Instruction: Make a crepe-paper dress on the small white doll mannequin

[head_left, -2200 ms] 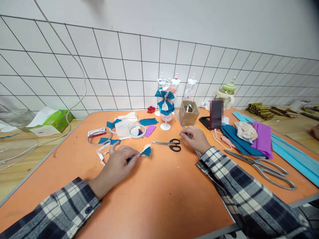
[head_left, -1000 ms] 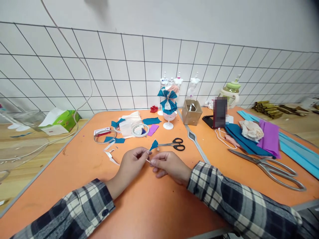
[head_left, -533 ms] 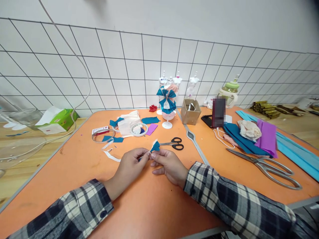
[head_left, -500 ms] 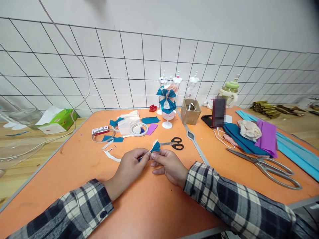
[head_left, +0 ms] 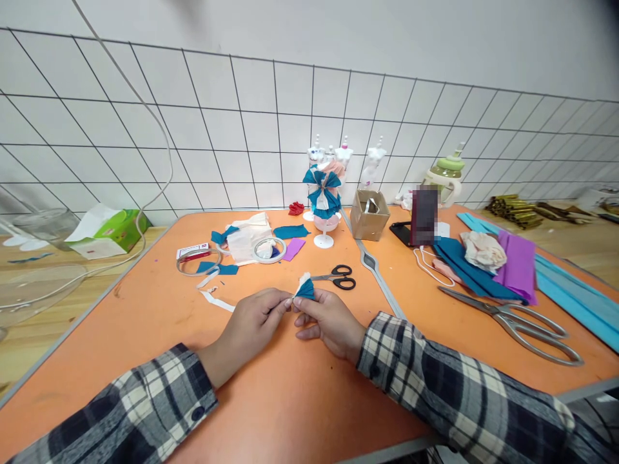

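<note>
— Teal and white, that little paper fan (head_left: 305, 290); who has it?
— Both hands, just above the orange table (head_left: 309, 399). The left hand (head_left: 254, 325) pinches its left end, the right hand (head_left: 329, 321) pinches it from the right, fingertips nearly meeting.
— What lies near?
— Black-handled scissors (head_left: 336, 278) just beyond, tape rolls (head_left: 269, 249) farther left, big steel shears (head_left: 520, 322) well to the right.

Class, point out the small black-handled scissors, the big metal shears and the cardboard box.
Small scissors (head_left: 342, 277), head view, on the black handles.
Big shears (head_left: 517, 318), head view, near the pivot.
Cardboard box (head_left: 367, 225), head view, on its front wall.
</note>
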A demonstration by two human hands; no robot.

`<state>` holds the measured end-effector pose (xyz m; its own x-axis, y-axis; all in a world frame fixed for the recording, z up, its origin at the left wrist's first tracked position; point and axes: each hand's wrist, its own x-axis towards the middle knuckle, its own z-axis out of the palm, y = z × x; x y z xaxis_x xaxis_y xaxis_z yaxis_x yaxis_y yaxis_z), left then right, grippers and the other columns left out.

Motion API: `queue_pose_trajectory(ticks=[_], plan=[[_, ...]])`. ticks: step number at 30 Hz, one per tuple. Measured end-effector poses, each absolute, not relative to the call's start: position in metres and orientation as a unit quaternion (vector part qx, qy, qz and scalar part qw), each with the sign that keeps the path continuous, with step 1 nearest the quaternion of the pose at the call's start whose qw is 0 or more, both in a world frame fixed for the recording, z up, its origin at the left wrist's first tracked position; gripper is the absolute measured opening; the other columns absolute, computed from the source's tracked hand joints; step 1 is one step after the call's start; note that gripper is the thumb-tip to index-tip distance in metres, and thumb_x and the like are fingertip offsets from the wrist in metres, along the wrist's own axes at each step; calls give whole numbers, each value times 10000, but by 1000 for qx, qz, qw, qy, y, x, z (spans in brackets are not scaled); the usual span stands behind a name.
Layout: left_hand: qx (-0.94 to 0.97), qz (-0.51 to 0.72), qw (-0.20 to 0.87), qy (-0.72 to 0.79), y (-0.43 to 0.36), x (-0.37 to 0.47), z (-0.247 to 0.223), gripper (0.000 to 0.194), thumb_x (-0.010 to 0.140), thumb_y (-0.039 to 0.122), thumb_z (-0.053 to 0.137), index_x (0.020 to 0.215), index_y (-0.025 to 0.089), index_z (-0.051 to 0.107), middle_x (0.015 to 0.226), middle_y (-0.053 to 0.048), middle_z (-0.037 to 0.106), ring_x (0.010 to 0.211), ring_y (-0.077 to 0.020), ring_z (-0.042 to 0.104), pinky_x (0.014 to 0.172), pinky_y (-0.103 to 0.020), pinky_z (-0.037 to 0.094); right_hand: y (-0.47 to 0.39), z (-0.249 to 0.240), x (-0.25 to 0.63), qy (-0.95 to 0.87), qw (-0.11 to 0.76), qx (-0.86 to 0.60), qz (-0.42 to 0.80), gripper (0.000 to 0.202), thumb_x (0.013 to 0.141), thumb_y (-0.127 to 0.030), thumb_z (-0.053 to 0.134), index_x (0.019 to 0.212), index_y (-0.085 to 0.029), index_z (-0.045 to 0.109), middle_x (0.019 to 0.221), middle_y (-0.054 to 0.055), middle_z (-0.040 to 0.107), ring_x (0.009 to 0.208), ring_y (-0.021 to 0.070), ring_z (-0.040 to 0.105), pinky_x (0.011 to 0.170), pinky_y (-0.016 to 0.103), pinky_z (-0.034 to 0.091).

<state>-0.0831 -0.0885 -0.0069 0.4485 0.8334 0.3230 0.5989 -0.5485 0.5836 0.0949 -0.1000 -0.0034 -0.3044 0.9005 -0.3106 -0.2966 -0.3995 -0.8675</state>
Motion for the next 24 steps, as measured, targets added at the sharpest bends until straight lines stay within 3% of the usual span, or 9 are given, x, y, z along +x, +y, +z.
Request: queue_pose_trajectory(ticks=[7,15,24], plan=[[868,315,141,356,-79,-89,-2,262,972,258,463,943,214,720,847,-35,736,781,-160,659,723,-251,477,-108,-6,92,-343,415,-417,732,478,599,-501,832,831,-164,585,816,-22,572,533,48,526,489,222,536],[846,347,138,380,-92,-84,6,226,935,241,505,911,194,724,802,-48,740,727,-163,660,682,-255,483,-110,-9,88,-380,432,-431,695,546,567,-584,815,843,-164,600,797,-16,576,500,52,525,454,224,533],[737,398,271,475,-89,-83,5,246,891,349,551,819,190,724,768,-38,745,703,-184,672,648,-260,510,-112,-12,90,-442,424,-425,667,468,684,-582,744,843,-167,595,773,0,563,581,95,570,500,238,546]])
